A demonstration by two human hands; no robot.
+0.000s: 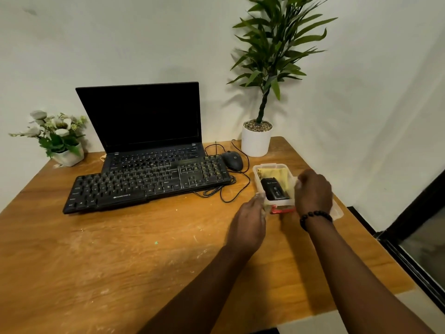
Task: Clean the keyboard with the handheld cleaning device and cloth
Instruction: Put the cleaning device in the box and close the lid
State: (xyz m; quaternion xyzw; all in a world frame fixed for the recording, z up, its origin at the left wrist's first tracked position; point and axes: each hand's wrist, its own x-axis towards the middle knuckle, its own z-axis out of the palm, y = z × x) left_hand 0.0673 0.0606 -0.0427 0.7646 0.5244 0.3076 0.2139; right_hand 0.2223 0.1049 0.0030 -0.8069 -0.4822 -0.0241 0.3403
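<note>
Keyboard [147, 183], black with a printed brand name on its front edge, lies across the wooden desk [108, 249], its far side propped on the base of an open laptop [144, 121] whose screen is dark. Just right of the keyboard sits a black mouse [232, 160], and its cable [231, 191] loops loosely over the desk beside the keyboard's right end.

Further right of the keyboard stands a clear plastic container [258, 169] with a red latch [281, 210] on its near side. Inside it lies the handheld cleaning device [274, 190], a small black unit, resting on a yellow cloth [274, 173] that fills the far part of the container.

Both hands are at this container. The left hand [248, 225] reaches to its near left corner, fingers bent towards the rim (whether they actually grip the plastic I cannot tell, since the back of the hand hides them). The right hand [313, 191], with a dark beaded bracelet [315, 216] at the wrist, is curled over the container's right rim and appears to grip a clear plastic edge there; more clear plastic, seemingly a lid [337, 210], shows just beyond that wrist.

Behind the keyboard, a white pot of pale flowers [60, 138] stands left of the laptop, and a tall green plant [265, 80] in a white pot stands behind the mouse.
</note>
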